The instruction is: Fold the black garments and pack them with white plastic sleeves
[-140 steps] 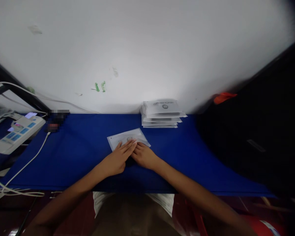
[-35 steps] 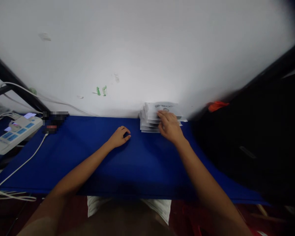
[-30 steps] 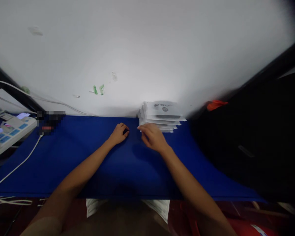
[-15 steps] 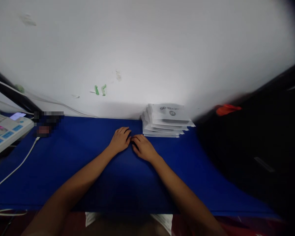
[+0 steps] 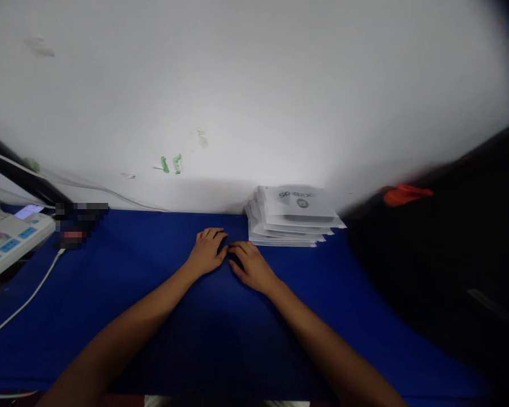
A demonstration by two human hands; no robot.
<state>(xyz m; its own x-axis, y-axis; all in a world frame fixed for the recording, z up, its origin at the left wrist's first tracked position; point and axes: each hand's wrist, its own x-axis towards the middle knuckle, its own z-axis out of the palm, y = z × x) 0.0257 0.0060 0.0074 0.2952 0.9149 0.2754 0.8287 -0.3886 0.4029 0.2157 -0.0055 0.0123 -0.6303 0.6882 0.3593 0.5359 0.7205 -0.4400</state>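
Observation:
My left hand [image 5: 207,250] lies palm down on the blue table [image 5: 152,237], fingers slightly spread and holding nothing. Close beside it on the right, my right hand [image 5: 252,265] rests the same way, its fingertips near my left thumb and nothing in its grasp. Just beyond my right hand, against the wall, sits a stack of white printed packages [image 5: 297,206]; neither hand touches it.
At the left stand a white power strip [image 5: 14,249] and a dark, pixelated object [image 5: 74,226] with a white cable [image 5: 34,291]. A black mass [image 5: 441,254] fills the right side, with an orange item [image 5: 407,194] on its edge. A pale wall [image 5: 254,102] rises behind.
The view has shifted a little, so the table, wall marks and packages sit lower in the picture. Both hands stay in nearly the same pose on the table.

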